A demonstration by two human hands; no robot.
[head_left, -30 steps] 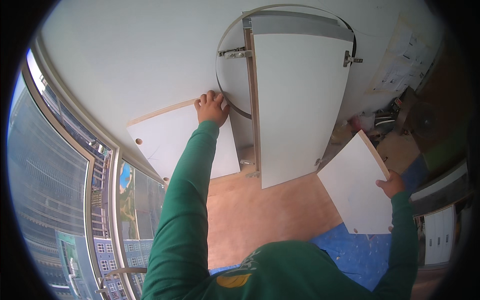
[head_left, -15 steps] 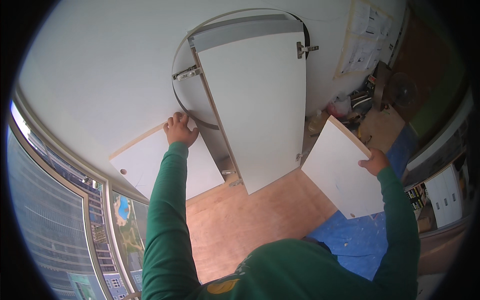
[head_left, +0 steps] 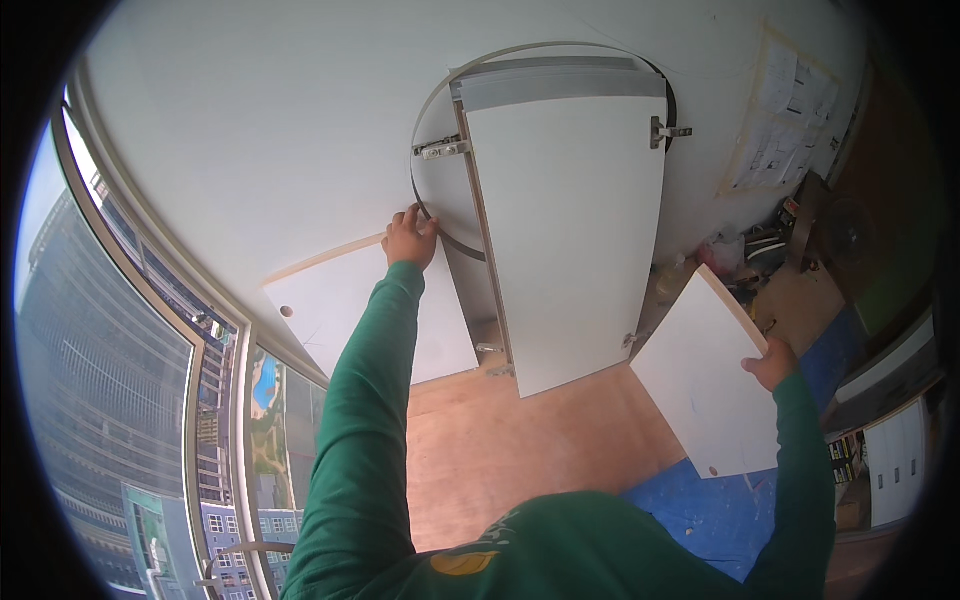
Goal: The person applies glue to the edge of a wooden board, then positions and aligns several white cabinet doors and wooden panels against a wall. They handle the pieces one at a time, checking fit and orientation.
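My left hand (head_left: 410, 240) grips the top edge of a white board (head_left: 385, 315) with a bare wood-coloured edge and a small round hole near one corner. That board leans by the wall at the left. My right hand (head_left: 772, 365) holds a second white board (head_left: 705, 375) by its outer edge, thumb on the white face. This one is tilted and also has a round hole near its lower corner. Between them a tall white cabinet door (head_left: 570, 240) leans upright, with metal hinges (head_left: 667, 132) on its side.
A thin strip (head_left: 418, 125) loops around the leaning panels. Bags and tools (head_left: 740, 250) lie in the right corner, below papers taped to the wall (head_left: 785, 110). A plywood sheet (head_left: 530, 440) and blue sheeting (head_left: 690, 515) cover the floor. Windows (head_left: 120, 340) line the left.
My view has turned a little left, so the whole scene sits further right and lower. Both hands keep their hold on the boards, and the right-hand board has shifted slightly away from the door.
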